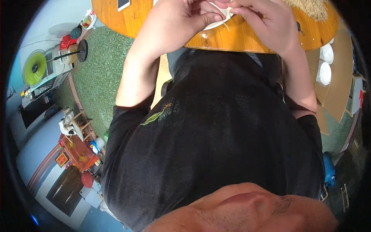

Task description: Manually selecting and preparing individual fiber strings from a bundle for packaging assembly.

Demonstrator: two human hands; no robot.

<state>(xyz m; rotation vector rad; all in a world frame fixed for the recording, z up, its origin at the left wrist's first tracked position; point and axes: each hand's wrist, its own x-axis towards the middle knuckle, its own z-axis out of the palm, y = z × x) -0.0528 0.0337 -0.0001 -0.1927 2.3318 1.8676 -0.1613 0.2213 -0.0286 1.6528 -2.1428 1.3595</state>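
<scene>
My left hand (193, 14) is at the top edge, thumb and fingers pinched together. A thin pale strand (226, 26) sticks out below its thumb tip. Close beside it, my right hand (264, 21) has its thumb and forefinger closed in a pinch; what lies between them is too small to make out. Partly behind both hands is a white round rim (213, 26), apparently of a dish, on the wooden table (247, 41). The upper parts of both hands are cut off by the frame.
A phone (123, 4) lies on the table's left. A shaggy bundle of beige strands (311, 8) is at the right, near a small dark object (298, 28). White round containers (324, 72) stand on cardboard (338, 79) at right. A green fan (35, 68) stands far left.
</scene>
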